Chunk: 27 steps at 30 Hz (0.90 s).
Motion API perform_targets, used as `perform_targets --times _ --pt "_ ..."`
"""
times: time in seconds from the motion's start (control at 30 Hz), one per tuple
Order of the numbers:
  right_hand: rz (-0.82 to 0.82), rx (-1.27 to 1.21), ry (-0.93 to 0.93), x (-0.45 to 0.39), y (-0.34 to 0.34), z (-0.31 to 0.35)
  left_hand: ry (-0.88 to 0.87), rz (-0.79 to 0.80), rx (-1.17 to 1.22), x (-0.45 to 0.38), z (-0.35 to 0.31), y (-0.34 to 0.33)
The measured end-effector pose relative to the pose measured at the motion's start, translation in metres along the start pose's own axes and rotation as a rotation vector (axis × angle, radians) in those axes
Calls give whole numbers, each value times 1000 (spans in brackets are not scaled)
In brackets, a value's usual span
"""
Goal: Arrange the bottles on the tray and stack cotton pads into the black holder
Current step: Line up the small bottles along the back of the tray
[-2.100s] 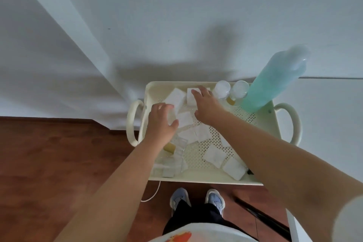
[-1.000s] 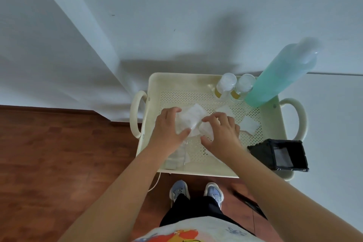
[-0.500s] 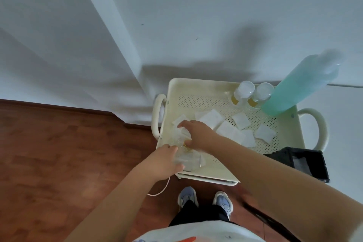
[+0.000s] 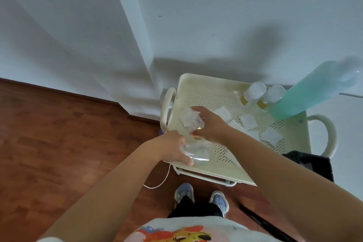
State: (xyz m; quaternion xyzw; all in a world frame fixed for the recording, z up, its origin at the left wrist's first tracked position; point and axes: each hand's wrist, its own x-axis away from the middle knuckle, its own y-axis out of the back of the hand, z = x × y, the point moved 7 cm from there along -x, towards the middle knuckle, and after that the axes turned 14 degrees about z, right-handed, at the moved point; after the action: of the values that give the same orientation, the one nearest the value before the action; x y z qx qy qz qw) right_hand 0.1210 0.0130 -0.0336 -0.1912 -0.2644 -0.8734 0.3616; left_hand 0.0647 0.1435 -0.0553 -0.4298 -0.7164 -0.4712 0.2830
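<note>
The white wall (image 4: 216, 15) fills the upper part of the view, and the brown wooden floor (image 4: 59, 143) is below it on the left. Against the wall stands the cream tray (image 4: 208, 84), with a perforated bottom and a round handle at each side. At its far right corner the tall turquoise bottle (image 4: 306, 92) stands upright, and just beside it, to the left, are two small clear bottles (image 4: 263, 94) with yellow liquid at the bottom, touching each other. The black holder (image 4: 312, 163) is at the near right corner of the tray, partly hidden by the right forearm; I cannot tell what is inside it. Several white cotton pads (image 4: 248, 121) lie flat and scattered on the right half of the tray bottom. The right hand (image 4: 211, 126) reaches across to the left side of the tray, and its curled fingers grip a small clear bottle (image 4: 191, 122) lifted a little above the tray bottom. The left hand (image 4: 173, 148) is at the near left edge of the tray, its fingers closed on another clear item (image 4: 196, 153); it is too blurred to tell what it is. A thin white cable (image 4: 159, 182) lies on the floor under the tray, near the person's two shoes (image 4: 202, 198).
</note>
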Motion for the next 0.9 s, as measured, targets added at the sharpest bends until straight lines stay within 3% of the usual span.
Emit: perform_targets --times 0.17,0.33,0.5,0.6,0.9 --pt "-87 -433 135 34 32 -2 -73 -169 127 28 -7 19" --pt "-313 -457 152 57 89 -5 -174 -410 107 52 -38 59" --pt "-576 -167 55 68 140 -9 -251 -611 210 49 -68 115" --pt "-550 28 10 55 146 -2 -234 -725 173 35 -75 141" --pt "-415 662 -43 12 148 -8 -221 -592 -35 -54 -105 151"
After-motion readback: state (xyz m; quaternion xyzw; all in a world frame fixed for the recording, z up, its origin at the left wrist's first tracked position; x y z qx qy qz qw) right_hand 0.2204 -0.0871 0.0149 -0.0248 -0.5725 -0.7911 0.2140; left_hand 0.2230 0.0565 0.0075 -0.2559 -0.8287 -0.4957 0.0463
